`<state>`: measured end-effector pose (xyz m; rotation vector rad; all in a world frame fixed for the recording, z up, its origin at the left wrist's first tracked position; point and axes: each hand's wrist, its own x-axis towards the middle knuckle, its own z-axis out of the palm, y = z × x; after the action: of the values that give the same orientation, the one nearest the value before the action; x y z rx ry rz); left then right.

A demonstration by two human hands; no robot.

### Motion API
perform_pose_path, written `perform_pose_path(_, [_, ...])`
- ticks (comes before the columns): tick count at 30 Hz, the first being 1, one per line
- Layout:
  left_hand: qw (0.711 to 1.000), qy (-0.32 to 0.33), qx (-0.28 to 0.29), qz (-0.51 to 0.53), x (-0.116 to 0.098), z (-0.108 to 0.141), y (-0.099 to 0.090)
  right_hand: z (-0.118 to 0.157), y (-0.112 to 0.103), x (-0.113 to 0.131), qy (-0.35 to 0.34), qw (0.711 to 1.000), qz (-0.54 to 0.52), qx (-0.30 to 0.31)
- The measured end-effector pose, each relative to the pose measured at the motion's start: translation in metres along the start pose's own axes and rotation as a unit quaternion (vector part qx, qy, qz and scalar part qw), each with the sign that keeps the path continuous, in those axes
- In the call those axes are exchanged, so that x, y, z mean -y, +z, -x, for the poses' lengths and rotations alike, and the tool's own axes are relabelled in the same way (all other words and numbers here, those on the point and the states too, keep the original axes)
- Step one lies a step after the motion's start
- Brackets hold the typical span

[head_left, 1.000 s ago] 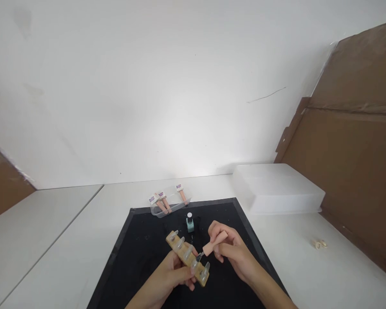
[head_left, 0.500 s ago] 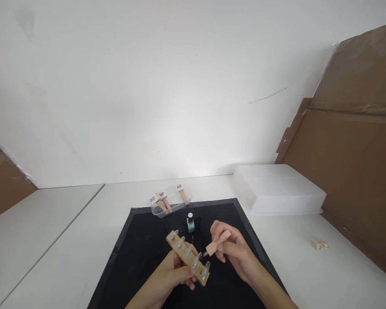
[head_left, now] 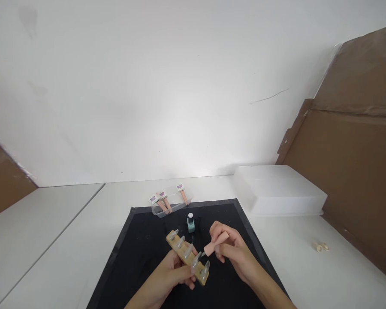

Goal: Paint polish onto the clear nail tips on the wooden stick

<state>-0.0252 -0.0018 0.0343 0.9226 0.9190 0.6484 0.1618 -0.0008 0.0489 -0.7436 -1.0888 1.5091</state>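
My left hand (head_left: pixel 172 274) grips a wooden holder (head_left: pixel 188 257) that carries several clear false nails in a row. It is held tilted above the black mat (head_left: pixel 138 253). My right hand (head_left: pixel 233 253) pinches a peach-coloured polish brush cap (head_left: pixel 215 244), whose brush tip touches one of the nails near the holder's lower end. A small mint-green polish bottle (head_left: pixel 191 223) stands open on the mat just beyond the holder.
A clear tray (head_left: pixel 170 201) with three peach-handled bottles lies at the mat's far edge. A white plastic box (head_left: pixel 278 189) sits at the right, by brown cardboard (head_left: pixel 350 163). Two small rings (head_left: pixel 321 246) lie on the white table (head_left: pixel 61 253).
The brush cap in my right hand shifted slightly along the nail row and back; the holder in my left hand stayed almost still.
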Motion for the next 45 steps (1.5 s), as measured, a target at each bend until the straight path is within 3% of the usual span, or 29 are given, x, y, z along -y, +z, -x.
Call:
perform_pose_path(8, [0.999, 0.005, -0.010, -0.042, 0.000, 0.003, 0.002, 0.001, -0.002, 0.001, -0.011, 1.000, -0.008, -0.018])
perform_pose_path(13, [0.996, 0.015, -0.033, -0.087, 0.000, 0.000, 0.006, 0.001, 0.001, 0.003, 0.003, 1.000, -0.014, 0.009])
perform_pose_path(20, [0.996, 0.018, -0.022, -0.090, 0.000, -0.004, 0.010, 0.000, -0.003, -0.004, 0.026, 0.998, 0.027, 0.050])
perform_pose_path(29, [0.996, 0.025, -0.007, -0.088, 0.000, 0.001, 0.008, -0.001, -0.003, 0.000, 0.024, 0.997, 0.068, -0.012])
perform_pose_path(35, [0.996, 0.028, -0.005, -0.083, 0.006, 0.000, 0.004, -0.002, -0.002, -0.001, -0.008, 0.998, 0.033, -0.047])
perform_pose_path(42, [0.996, 0.022, -0.011, -0.087, 0.000, -0.003, 0.007, -0.001, -0.001, -0.003, -0.013, 0.998, 0.025, 0.053])
perform_pose_path(45, [0.996, 0.015, -0.021, -0.087, -0.006, -0.001, 0.010, -0.001, -0.002, -0.005, -0.014, 0.997, 0.042, 0.056])
